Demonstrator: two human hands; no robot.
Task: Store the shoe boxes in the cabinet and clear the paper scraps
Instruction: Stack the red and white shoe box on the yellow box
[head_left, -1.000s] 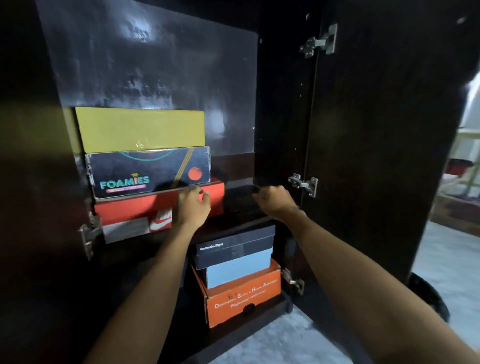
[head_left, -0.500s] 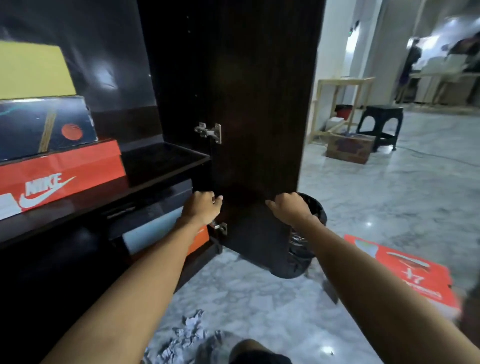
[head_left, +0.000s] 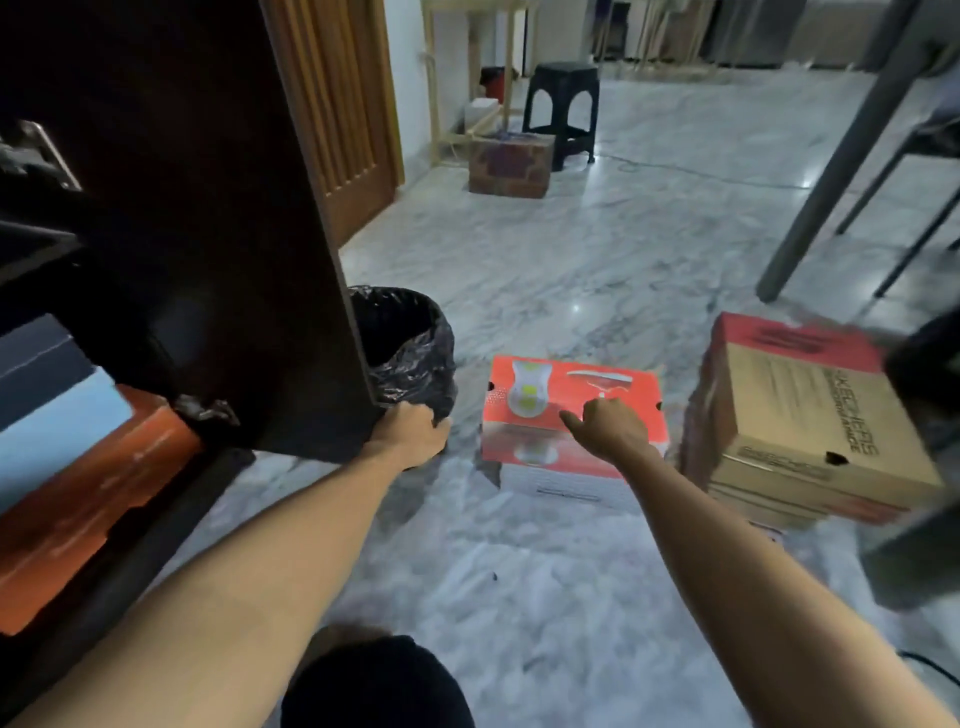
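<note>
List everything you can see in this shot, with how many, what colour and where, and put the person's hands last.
Red shoe box: one, red lid with printed pictures, on the floor in the middle.
Brown shoe box: one, cardboard brown with a red end, top of a stack on the right.
Boxes in the cabinet: at least two, orange and pale blue, lower left.
Cabinet door: one, dark brown, standing open.
Bin: one, black liner, behind the door's edge.
Stool: one, black, far back.
Carton: one, brown, beside the stool.
Floor: grey-white marble.
Left hand: at the door's lower corner, by the bin.
Right hand: over the red shoe box, fingers loosely curled.
</note>
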